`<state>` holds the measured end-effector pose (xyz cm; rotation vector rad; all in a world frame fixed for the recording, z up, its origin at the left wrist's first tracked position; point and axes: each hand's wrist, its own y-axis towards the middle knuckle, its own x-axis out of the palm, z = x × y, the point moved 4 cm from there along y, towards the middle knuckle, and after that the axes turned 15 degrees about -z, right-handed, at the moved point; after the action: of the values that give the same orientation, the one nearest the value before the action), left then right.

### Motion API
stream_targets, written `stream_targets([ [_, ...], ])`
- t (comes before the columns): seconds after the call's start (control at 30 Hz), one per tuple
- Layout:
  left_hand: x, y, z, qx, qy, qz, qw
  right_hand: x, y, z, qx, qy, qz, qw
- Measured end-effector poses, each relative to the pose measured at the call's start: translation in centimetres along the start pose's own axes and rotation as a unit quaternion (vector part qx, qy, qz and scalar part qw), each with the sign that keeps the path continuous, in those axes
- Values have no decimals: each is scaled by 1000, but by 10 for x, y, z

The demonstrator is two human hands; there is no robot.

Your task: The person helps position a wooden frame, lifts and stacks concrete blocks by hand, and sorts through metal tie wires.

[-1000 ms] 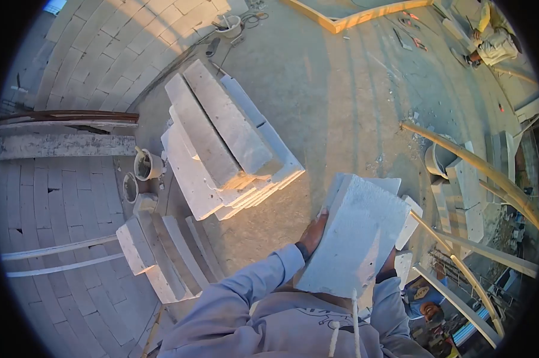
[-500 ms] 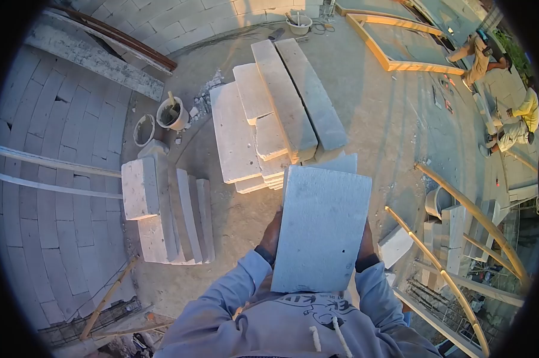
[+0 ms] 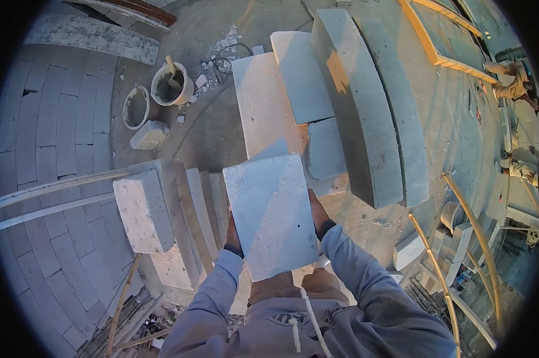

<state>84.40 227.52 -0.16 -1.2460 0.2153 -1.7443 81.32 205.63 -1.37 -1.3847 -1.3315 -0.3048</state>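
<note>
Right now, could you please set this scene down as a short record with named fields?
Held item: pale grey rectangular block, in front of the body
Left hand: against the block's left side, fingers mostly hidden
Right hand: against the block's right side, fingers mostly hidden
Ahead: stack of pale rectangular blocks, two long ones on top
To the left: row of pale upright blocks
Beyond the row: round whitish bucket with a tool in it
Upper right: yellow timber frame
</note>
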Motion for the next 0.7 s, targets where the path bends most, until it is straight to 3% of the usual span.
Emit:
stream_targets([
  [0.17, -31, 107, 62, 0, -6, 17, 1000, 5, 111, -49, -9, -32, 37, 999],
  [0.27, -32, 149, 80, -13, -19, 27, 999, -4, 139, -73, -12, -168, 141, 975],
  [0.37, -26, 173, 95, 6, 49, 25, 998, 6, 135, -95, 94, -261, 196, 941],
  [0.47, -30, 174, 88, 11, 62, 55, 997, -11, 130, -80, -4, -379, 161, 911],
  [0.6, -30, 165, 89, -9, 98, 65, 993, 20, 87, -75, -33, -495, 224, 839],
  [0.7, -52, 163, 84, 42, 165, 81, 982, 13, 49, -47, -33, -547, 281, 788],
])
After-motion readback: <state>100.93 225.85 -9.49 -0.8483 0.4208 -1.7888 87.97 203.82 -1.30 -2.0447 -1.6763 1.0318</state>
